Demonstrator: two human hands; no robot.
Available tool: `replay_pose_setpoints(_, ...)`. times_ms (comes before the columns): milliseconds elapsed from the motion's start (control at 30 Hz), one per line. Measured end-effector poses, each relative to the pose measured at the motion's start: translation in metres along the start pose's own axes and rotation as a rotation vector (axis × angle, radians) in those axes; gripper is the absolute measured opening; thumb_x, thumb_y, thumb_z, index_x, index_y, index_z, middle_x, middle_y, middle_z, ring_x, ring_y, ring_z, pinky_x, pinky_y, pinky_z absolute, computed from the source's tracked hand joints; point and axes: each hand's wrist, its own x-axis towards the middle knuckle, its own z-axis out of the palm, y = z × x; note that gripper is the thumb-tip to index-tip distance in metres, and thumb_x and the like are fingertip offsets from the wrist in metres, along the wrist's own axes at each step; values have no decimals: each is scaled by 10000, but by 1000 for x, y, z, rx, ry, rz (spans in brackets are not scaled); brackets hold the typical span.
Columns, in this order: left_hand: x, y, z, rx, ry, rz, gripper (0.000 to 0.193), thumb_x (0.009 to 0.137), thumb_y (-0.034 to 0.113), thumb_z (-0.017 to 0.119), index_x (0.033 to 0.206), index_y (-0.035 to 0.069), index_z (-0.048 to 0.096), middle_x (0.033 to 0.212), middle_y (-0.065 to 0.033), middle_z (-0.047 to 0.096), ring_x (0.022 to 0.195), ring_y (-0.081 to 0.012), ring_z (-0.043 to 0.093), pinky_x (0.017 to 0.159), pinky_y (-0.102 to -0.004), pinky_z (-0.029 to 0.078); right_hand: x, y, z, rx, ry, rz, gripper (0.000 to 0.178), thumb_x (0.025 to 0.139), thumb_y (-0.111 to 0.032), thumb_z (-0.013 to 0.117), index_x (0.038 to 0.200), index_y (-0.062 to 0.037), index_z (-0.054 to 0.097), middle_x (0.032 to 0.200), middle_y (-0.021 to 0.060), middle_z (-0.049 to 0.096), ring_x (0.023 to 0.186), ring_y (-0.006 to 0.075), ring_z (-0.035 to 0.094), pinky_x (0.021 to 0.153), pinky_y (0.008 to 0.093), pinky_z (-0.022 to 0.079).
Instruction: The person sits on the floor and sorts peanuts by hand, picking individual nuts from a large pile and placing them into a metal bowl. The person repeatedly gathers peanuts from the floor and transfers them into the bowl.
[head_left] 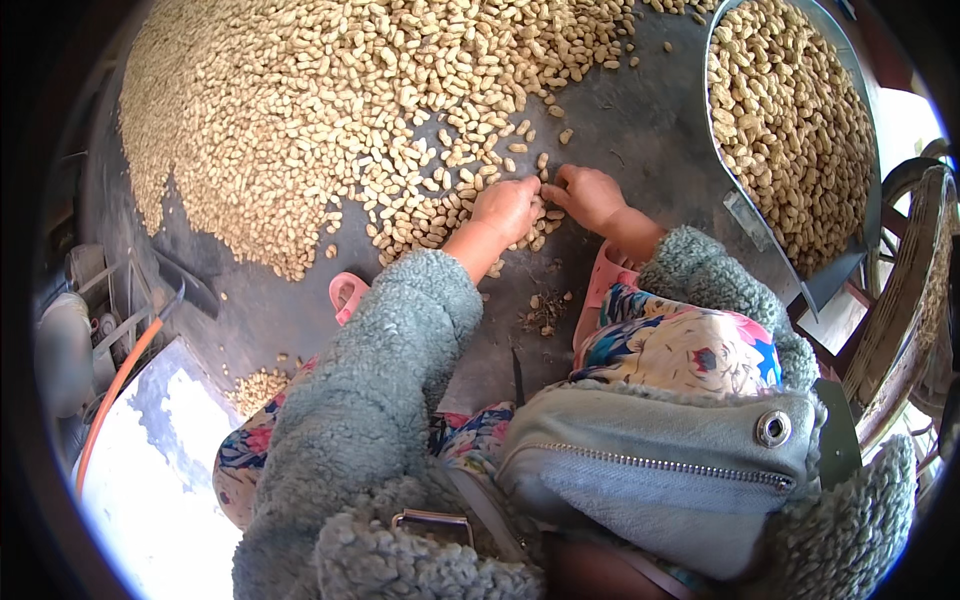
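Observation:
Over the near edge of a wide spread of unshelled peanuts (300,110), my two hands meet with fingertips almost touching. My left hand (507,210) is curled closed, its fingers bent down among loose peanuts; whatever it holds is hidden by the hand. Just to its right, my right hand (592,198) has thumb and fingers pinched together at the peanuts, and I cannot make out what is between them. A small scatter of shell bits and debris (545,313) lies on the dark floor (640,120) nearer to me.
A metal scoop-shaped pan (838,284) full of peanuts stands at the right, beside a wooden frame (905,285). At left lies a tool with an orange handle (120,375). A small heap of fragments (258,391) sits near my leg. A grey zippered bag (660,480) rests on my lap.

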Motion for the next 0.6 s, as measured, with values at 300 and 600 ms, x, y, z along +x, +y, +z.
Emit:
replay_pose_setpoints(300, -18, -55, -30, -1359, -315, -261, 211, 905, 277, 520, 982, 86, 565, 831, -61, 619, 732, -169, 630, 521, -238, 487, 7, 19, -20, 1105, -338, 203, 188, 852, -289, 593, 815, -110, 637, 709, -6, 592, 635, 107, 581, 524, 247, 440)
replay_pose_setpoints(600, -2, -48, -21, -247, 293, -172, 185, 867, 269, 665, 924, 95, 638, 718, -58, 661, 612, -186, 620, 594, -330, 500, 36, -6, -6, 13, 39, -66, 239, 883, -255, 620, 1025, -75, 553, 833, 116, 665, 805, 292, 654, 688, 389, 494)
